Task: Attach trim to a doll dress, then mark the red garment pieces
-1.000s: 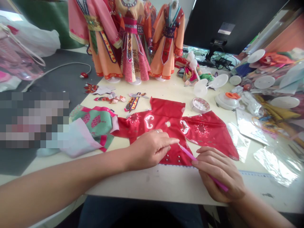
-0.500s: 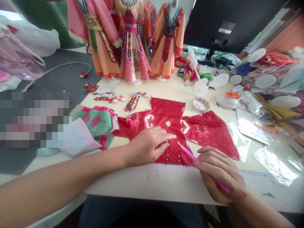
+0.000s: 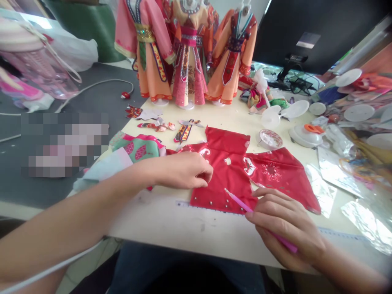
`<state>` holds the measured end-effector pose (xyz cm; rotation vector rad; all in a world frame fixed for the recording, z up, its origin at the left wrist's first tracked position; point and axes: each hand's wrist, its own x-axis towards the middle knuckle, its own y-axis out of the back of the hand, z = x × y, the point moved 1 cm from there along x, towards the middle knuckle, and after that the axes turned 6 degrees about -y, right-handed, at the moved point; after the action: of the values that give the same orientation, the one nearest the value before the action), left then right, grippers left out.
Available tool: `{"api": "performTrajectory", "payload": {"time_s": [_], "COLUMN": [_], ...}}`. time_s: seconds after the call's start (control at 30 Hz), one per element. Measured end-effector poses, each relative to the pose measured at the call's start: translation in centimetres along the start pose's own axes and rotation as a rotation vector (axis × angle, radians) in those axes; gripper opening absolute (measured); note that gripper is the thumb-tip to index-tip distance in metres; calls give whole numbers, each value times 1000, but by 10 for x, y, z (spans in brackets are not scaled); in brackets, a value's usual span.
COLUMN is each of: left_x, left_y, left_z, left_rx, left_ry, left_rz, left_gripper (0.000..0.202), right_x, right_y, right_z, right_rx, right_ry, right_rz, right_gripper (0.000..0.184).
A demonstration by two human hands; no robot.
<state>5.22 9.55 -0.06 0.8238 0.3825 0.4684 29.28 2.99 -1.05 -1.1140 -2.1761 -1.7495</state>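
A small red satin doll robe (image 3: 232, 171) lies spread flat on the cream table (image 3: 214, 232), with white motifs and small silver studs along its lower hem. My left hand (image 3: 183, 169) rests on the robe's left sleeve, fingers curled down onto the cloth. My right hand (image 3: 284, 220) grips a thin pink stick tool (image 3: 237, 201) like a pen; its tip touches the robe near the hem studs.
Three costumed doll figures (image 3: 186, 53) stand at the back. A green and pink garment (image 3: 137, 149) lies left of the robe. A small round dish (image 3: 269, 139), white round stands (image 3: 294, 108), plastic bags (image 3: 339, 171) and a dark monitor (image 3: 306, 28) fill the right side.
My left hand slid left from the robe's middle onto its left sleeve and its fingers curled. The pink tool's tip moved slightly down toward the hem. The camera view shifted.
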Motion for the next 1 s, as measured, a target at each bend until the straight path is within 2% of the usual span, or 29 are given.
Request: {"api": "performTrajectory", "payload": {"time_s": [0.17, 0.3, 0.57, 0.83, 1.0], "left_x": [2, 4, 5, 9, 12], "left_y": [-3, -5, -10, -20, -25], "left_z": [1, 1, 6, 9, 6], "left_rx": [36, 50, 79, 157, 169], "left_ry": [-9, -8, -9, -15, -22], "left_rz": [-12, -50, -5, -41, -7], "left_gripper": [14, 14, 14, 15, 14], "right_x": [7, 0, 0, 3, 4], "right_y": [-17, -25, -26, -27, -26], "right_z": [7, 8, 4, 8, 9], "right_rx": [81, 92, 144, 136, 134], "right_ry": [4, 30, -31, 17, 31], "right_rz": [53, 30, 43, -33, -47], "right_gripper": [24, 27, 21, 20, 20]}}
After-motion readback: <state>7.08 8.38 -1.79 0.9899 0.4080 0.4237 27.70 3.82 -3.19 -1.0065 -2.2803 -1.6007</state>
